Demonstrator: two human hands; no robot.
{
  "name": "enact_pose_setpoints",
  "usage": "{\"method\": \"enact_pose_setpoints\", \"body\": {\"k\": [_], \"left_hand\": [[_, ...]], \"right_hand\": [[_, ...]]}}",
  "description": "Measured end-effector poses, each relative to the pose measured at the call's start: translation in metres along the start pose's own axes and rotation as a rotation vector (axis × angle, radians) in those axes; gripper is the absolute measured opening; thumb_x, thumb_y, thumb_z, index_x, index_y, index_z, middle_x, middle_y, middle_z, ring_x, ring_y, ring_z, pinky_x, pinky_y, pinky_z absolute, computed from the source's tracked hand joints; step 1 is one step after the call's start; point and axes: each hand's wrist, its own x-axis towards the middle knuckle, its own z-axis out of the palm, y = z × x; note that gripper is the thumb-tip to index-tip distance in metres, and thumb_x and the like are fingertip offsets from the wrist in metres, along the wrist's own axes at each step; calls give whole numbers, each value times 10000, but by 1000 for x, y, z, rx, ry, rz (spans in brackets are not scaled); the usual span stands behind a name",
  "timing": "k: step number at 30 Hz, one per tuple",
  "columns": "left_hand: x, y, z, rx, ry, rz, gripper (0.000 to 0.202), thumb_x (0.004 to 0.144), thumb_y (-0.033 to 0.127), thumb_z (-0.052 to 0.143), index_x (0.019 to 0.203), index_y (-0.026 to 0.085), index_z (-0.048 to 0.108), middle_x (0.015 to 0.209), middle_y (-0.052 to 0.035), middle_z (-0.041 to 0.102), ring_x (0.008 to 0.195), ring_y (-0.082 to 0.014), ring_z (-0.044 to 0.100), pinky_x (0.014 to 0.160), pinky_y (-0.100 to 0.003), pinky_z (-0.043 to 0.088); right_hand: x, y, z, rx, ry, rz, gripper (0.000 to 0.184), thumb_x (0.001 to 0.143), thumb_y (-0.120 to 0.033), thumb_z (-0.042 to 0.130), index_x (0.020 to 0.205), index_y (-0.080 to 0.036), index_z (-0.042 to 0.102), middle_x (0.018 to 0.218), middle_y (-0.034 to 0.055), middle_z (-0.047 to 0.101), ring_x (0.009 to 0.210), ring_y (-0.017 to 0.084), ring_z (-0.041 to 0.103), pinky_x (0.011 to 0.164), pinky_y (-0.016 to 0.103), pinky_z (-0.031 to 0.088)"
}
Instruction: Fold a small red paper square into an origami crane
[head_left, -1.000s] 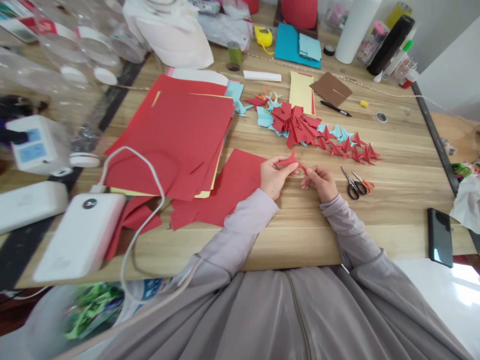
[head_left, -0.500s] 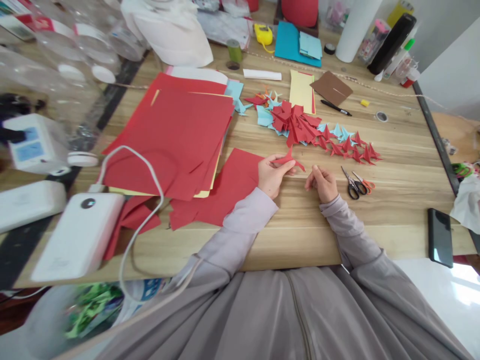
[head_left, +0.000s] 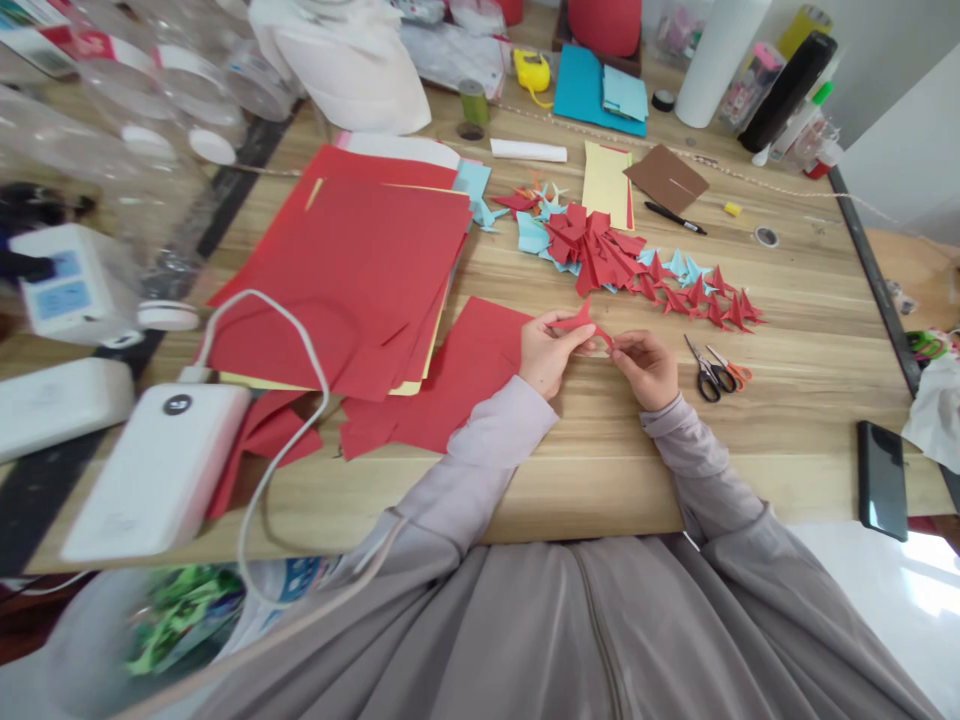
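Note:
A small folded red paper crane (head_left: 579, 321) is pinched between both hands just above the wooden table (head_left: 795, 400). My left hand (head_left: 547, 352) grips its left side with thumb and fingers closed. My right hand (head_left: 646, 367) pinches the crane's right tip. Beyond the hands lies a heap of finished red and light-blue paper cranes (head_left: 622, 262). A loose red paper sheet (head_left: 457, 375) lies under my left wrist.
A stack of red paper sheets (head_left: 352, 270) covers the table's left. Scissors (head_left: 709, 368) lie right of my hands, a black phone (head_left: 881, 478) near the right front edge. A white power bank (head_left: 150, 470) with cable sits front left. Bottles, a pen (head_left: 673, 217) and clutter line the back.
My right hand had let go of the crane half a second ago; it has moved back left and pinches the crane's right tip again. The left hand stays put.

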Motion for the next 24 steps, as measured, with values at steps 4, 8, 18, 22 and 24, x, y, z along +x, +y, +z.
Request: {"method": "enact_pose_setpoints", "body": {"k": [4, 8, 18, 22, 24], "left_hand": [[0, 1, 0, -19, 4, -3, 398, 456, 280, 840, 751, 155, 606, 532, 25, 640, 458, -118, 598, 501, -239, 485], [1, 2, 0, -61, 0, -6, 399, 457, 261, 843, 748, 151, 593, 537, 25, 644, 437, -106, 590, 474, -215, 466], [0, 1, 0, -42, -29, -8, 403, 457, 268, 845, 755, 149, 602, 544, 18, 649, 468, -115, 611, 500, -224, 488], [2, 2, -1, -53, -1, -11, 411, 451, 272, 847, 748, 155, 589, 553, 28, 641, 460, -111, 602, 485, -223, 472], [3, 1, -2, -52, 8, -11, 422, 449, 278, 848, 752, 158, 580, 551, 32, 636, 454, -109, 597, 477, -221, 466]], "right_hand": [[0, -3, -1, 38, -25, 31, 332, 650, -454, 758, 834, -222, 607, 698, 6, 668, 644, 149, 625, 669, 325, 522], [0, -5, -2, 78, -18, 46, 349, 633, -449, 773, 841, -216, 616, 657, -8, 661, 610, 137, 615, 635, 305, 512], [2, -8, -2, 116, -6, 125, 349, 617, -445, 780, 813, -218, 601, 634, -19, 656, 579, 133, 606, 622, 308, 516], [1, -9, -4, 82, -8, 67, 289, 651, -423, 749, 804, -225, 604, 584, -34, 615, 554, 129, 575, 597, 302, 492], [1, -8, -3, 69, -10, 34, 270, 672, -413, 738, 816, -227, 605, 612, -26, 620, 571, 131, 578, 600, 301, 488]]}}
